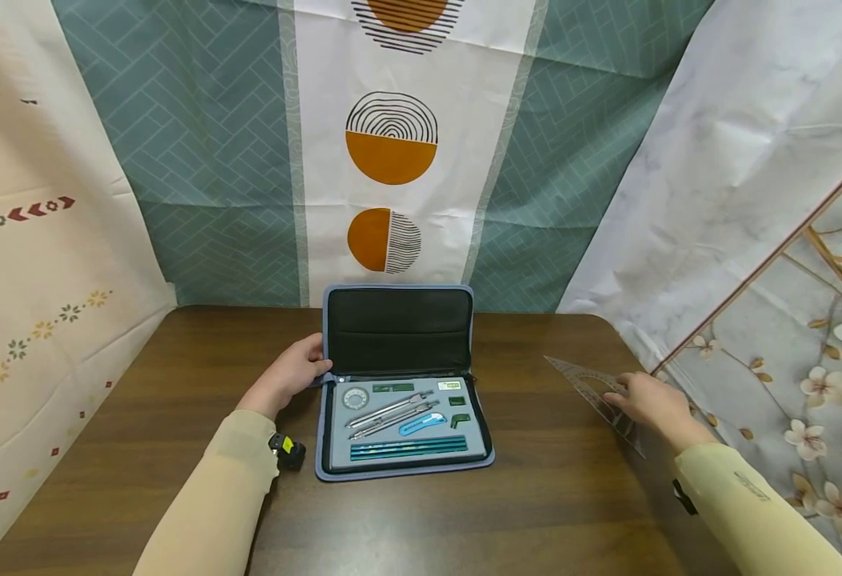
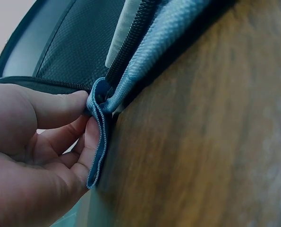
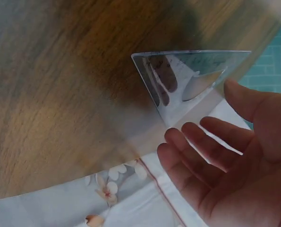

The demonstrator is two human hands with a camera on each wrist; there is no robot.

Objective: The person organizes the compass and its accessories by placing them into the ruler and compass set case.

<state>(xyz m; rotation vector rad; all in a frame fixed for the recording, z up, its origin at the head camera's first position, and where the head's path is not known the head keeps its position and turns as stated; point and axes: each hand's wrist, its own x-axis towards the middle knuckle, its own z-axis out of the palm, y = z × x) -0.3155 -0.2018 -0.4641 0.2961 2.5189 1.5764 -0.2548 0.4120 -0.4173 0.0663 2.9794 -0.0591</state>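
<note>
A zippered drawing-set case [image 1: 401,332] lies open on the table, its black lid raised at the back. In its grey tray rest two metal compasses [image 1: 389,411], a blue utility knife [image 1: 423,424], several green pencils [image 1: 409,448] and small green pieces. My left hand [image 1: 293,372] is at the case's left hinge side; in the left wrist view its thumb and fingers pinch a blue fabric loop [image 2: 98,137]. A clear plastic set square [image 3: 178,80] lies on the table to the right. My right hand [image 1: 651,404] hovers by it, fingers loosely bent and apart from it in the right wrist view.
The brown wooden table [image 1: 550,512] ends at a patterned curtain [image 1: 579,200] behind and a floral cloth [image 1: 809,384] on the right. A small black device [image 1: 288,453] is strapped at the left wrist.
</note>
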